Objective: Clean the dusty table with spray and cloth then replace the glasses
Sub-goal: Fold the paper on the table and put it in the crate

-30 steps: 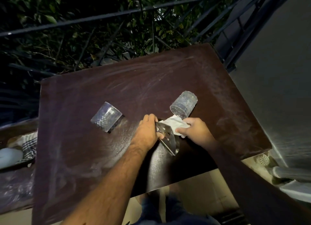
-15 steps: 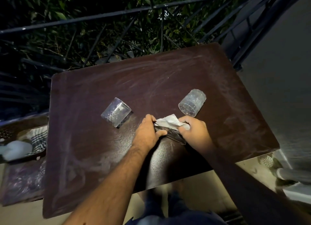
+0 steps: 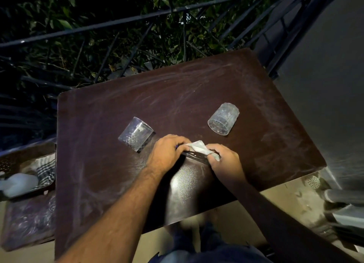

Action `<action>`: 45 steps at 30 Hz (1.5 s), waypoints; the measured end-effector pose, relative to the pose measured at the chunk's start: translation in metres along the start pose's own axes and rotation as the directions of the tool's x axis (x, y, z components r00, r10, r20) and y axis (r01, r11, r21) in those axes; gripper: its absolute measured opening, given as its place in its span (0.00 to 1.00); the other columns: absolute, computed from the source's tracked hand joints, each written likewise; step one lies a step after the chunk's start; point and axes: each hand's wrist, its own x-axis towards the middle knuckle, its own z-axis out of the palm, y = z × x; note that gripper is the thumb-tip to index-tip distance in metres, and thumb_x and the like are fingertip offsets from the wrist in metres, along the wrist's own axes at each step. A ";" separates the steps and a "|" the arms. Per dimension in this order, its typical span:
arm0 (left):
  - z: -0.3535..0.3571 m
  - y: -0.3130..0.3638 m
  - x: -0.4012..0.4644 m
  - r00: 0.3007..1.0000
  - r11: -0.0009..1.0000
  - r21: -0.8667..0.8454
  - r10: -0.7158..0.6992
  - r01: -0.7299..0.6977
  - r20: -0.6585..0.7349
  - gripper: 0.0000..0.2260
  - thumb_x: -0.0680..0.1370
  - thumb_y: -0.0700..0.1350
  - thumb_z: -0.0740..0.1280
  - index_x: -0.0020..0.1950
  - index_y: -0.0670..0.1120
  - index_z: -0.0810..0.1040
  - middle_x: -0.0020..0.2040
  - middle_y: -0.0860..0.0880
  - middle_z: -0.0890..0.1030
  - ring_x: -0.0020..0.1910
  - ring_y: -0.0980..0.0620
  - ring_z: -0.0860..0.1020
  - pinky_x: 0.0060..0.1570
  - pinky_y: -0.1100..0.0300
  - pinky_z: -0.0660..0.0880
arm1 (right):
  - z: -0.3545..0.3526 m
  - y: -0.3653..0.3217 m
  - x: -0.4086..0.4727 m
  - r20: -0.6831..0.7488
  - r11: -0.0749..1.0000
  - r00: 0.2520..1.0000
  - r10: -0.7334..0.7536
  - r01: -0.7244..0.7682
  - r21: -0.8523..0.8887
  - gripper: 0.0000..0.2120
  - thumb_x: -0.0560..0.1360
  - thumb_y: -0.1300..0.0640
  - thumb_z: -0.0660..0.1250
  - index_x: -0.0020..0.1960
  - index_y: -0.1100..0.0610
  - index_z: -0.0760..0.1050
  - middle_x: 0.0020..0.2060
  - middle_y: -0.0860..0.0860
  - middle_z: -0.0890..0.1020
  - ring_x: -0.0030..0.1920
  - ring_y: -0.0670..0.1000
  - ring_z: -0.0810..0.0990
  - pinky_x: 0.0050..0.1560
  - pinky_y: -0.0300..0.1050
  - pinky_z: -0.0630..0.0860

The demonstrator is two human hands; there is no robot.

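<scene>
Change: both hands have slid toward the middle of the desk (image 3: 275,144) since a second ago, and the flat metal piece (image 3: 196,156) that stood tilted up between them now lies low, almost edge-on to the camera
Left hand: left hand (image 3: 167,152) curled over the near-left end of the metal piece, fingers wrapped down on it
Right hand: right hand (image 3: 224,160) pinching the small white cloth (image 3: 199,147) against the other end of the same piece, fingers bent around both
Cloth: bunched between the two hands, on top of the metal piece, just off the desk surface
Left glass (image 3: 136,133): lying on its side, just beside the left hand's knuckles
Right glass (image 3: 223,118): also on its side, a little apart from the right hand, toward the far-right corner
Dust: pale smears across most of the top; only a patch near the front edge shines
Spray: no bottle that I can make out
Risk one: I'd say a wide wipe leftward knocks the near glass, and on its side it rolls freely
Risk two: the right glass could roll toward the desk edge if the top gets jolted
Risk three: that metal edge under the cloth looks likely to scratch the surface or nick fingertips if pressed hard
Risk four: a small cloth may only push dust around without spray
</scene>
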 end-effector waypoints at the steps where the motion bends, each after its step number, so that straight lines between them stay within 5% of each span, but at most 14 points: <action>1: 0.001 -0.002 0.000 1.000 1.000 0.013 0.010 -0.010 0.015 0.05 0.77 0.48 0.71 0.49 0.55 0.86 0.46 0.57 0.86 0.51 0.56 0.77 0.57 0.60 0.74 | 0.001 0.000 -0.002 -0.010 1.000 1.000 0.009 -0.009 0.005 0.11 0.73 0.62 0.68 0.52 0.52 0.82 0.49 0.47 0.85 0.52 0.48 0.80 0.53 0.32 0.67; 7: 0.003 -0.014 -0.004 0.997 0.995 0.067 0.078 -0.077 -0.003 0.06 0.78 0.52 0.69 0.49 0.55 0.85 0.42 0.57 0.81 0.47 0.55 0.73 0.49 0.66 0.68 | 0.002 0.003 -0.009 -0.081 0.996 0.995 0.051 -0.056 -0.070 0.13 0.71 0.57 0.61 0.50 0.50 0.82 0.47 0.45 0.85 0.49 0.53 0.80 0.54 0.48 0.74; 13: 0.001 -0.021 -0.006 0.997 0.993 0.091 0.073 -0.076 0.032 0.05 0.78 0.46 0.70 0.50 0.54 0.84 0.43 0.57 0.84 0.49 0.55 0.74 0.53 0.62 0.72 | 0.005 0.010 -0.009 -0.122 0.977 0.990 0.074 -0.096 -0.190 0.10 0.71 0.54 0.62 0.45 0.46 0.82 0.43 0.45 0.85 0.45 0.54 0.79 0.52 0.55 0.76; 26: 0.004 -0.033 -0.020 0.998 0.992 0.126 0.012 -0.019 0.058 0.07 0.77 0.49 0.68 0.53 0.58 0.74 0.44 0.56 0.80 0.45 0.55 0.78 0.51 0.56 0.78 | 0.005 0.011 -0.006 -0.047 0.975 0.997 0.065 -0.073 -0.208 0.12 0.74 0.60 0.66 0.48 0.47 0.85 0.45 0.43 0.87 0.50 0.54 0.78 0.59 0.57 0.73; 30: 0.006 -0.033 -0.024 0.999 0.991 0.137 -0.011 0.004 0.048 0.08 0.77 0.50 0.67 0.54 0.58 0.72 0.44 0.56 0.82 0.45 0.54 0.79 0.50 0.55 0.79 | 0.003 0.014 -0.004 -0.002 0.979 0.999 0.052 -0.051 -0.199 0.15 0.72 0.54 0.60 0.48 0.47 0.85 0.46 0.42 0.87 0.48 0.53 0.78 0.57 0.50 0.74; 38: -0.003 -0.025 -0.031 0.999 0.987 0.160 -0.006 -0.003 0.052 0.13 0.75 0.47 0.68 0.58 0.57 0.74 0.46 0.58 0.83 0.49 0.55 0.81 0.54 0.56 0.79 | -0.001 0.028 -0.003 -0.057 0.976 0.994 -0.095 0.082 -0.204 0.09 0.72 0.60 0.68 0.47 0.50 0.84 0.43 0.44 0.85 0.46 0.52 0.76 0.50 0.46 0.75; 41: -0.006 -0.019 -0.035 0.999 0.986 0.162 -0.033 0.027 0.032 0.16 0.75 0.47 0.67 0.62 0.56 0.73 0.46 0.57 0.83 0.49 0.54 0.80 0.55 0.56 0.78 | -0.006 0.027 -0.002 -0.103 0.980 0.986 -0.130 0.112 -0.163 0.16 0.68 0.65 0.71 0.54 0.52 0.81 0.49 0.46 0.81 0.51 0.51 0.76 0.55 0.32 0.66; 45: -0.006 -0.013 -0.031 0.989 0.982 0.177 -0.082 0.059 0.123 0.29 0.74 0.48 0.71 0.75 0.54 0.68 0.65 0.55 0.79 0.66 0.54 0.76 0.71 0.57 0.71 | -0.010 0.026 0.009 0.173 0.990 0.984 -0.046 0.068 -0.124 0.30 0.68 0.56 0.74 0.69 0.49 0.73 0.64 0.45 0.75 0.65 0.46 0.70 0.66 0.29 0.57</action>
